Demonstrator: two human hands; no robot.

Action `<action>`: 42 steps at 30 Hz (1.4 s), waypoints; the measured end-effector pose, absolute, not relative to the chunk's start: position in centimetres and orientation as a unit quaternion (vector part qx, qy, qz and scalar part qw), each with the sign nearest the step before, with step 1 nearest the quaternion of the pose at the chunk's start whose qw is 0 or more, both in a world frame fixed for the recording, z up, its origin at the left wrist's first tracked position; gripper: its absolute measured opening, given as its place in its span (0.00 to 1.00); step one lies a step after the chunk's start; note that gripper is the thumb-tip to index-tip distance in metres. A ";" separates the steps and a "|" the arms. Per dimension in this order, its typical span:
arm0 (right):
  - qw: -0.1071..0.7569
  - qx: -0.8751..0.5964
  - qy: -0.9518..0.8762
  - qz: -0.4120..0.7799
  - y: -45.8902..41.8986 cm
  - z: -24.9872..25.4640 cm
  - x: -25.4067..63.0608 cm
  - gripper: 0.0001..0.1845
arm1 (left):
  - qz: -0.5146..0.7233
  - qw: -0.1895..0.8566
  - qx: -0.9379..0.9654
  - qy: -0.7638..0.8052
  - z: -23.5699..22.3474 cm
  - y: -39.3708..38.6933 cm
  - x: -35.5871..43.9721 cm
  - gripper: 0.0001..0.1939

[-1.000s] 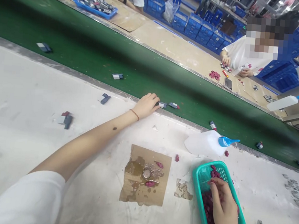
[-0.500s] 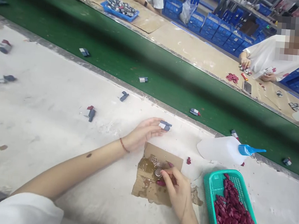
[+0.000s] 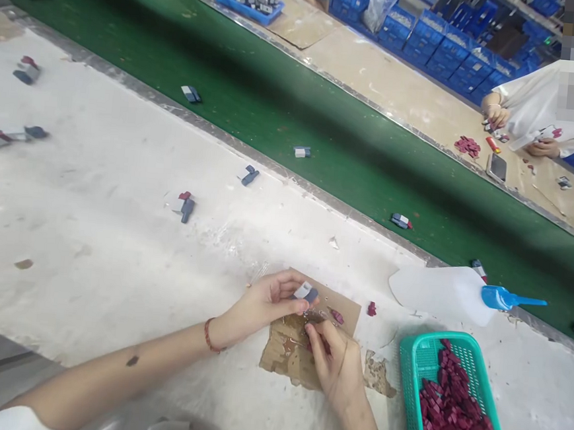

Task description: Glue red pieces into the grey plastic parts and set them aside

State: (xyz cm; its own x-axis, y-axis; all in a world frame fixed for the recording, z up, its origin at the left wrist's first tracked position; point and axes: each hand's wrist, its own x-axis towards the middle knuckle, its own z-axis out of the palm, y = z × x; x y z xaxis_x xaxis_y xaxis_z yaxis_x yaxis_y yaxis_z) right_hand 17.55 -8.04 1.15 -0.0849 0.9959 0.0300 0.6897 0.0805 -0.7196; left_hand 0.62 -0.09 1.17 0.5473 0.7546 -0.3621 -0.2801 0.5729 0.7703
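Observation:
My left hand [image 3: 266, 301] pinches a small grey and white part [image 3: 305, 292] just above a glue-stained piece of cardboard [image 3: 286, 354]. My right hand [image 3: 335, 363] is closed over the cardboard, its fingertips pressed on a small dark red piece at the glue patch; the piece is mostly hidden. Another dark red piece [image 3: 337, 316] lies on the cardboard's far edge. A teal basket [image 3: 412, 364] full of dark red pieces stands to the right of my right hand.
A white glue bottle with a blue nozzle [image 3: 459, 295] lies behind the basket. Grey parts [image 3: 184, 205] lie scattered on the white table, others ride the green conveyor belt [image 3: 325, 112]. Across the belt another person's hands [image 3: 496, 116] work near blue crates.
My left hand brought the grey part back from the belt edge to the cardboard. My right hand left the basket and came to the glue patch with a red piece.

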 end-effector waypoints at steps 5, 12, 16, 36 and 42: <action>0.389 -0.665 -0.503 0.391 -7.8 1.3 18.0 0.22 | 0.317 0.713 0.502 0.374 0.6 -1.1 0.4 0.09; 0.508 -0.641 -0.346 0.460 -7.6 1.7 17.8 0.23 | 0.303 0.493 0.753 0.312 -0.4 -1.6 0.2 0.12; 0.509 -0.632 -0.348 0.470 -7.6 2.0 17.1 0.22 | 0.310 0.423 0.805 0.279 -0.7 -1.9 0.4 0.14; 0.480 -0.638 -0.386 0.463 -7.4 1.9 16.1 0.24 | 0.308 0.383 0.830 0.262 -1.2 -2.1 0.5 0.14; 0.473 -0.655 -0.393 0.439 -8.0 1.4 15.6 0.23 | 0.308 0.332 0.856 0.250 -1.4 -2.4 0.5 0.16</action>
State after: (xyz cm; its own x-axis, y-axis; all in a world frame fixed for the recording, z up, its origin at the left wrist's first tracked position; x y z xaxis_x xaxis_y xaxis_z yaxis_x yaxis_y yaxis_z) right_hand 15.59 -8.03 1.45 0.3060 0.9299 -0.2039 0.0986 -0.2439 -0.9648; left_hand 0.49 -2.38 -1.35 0.6853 0.6327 0.3607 0.2235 -0.6541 0.7226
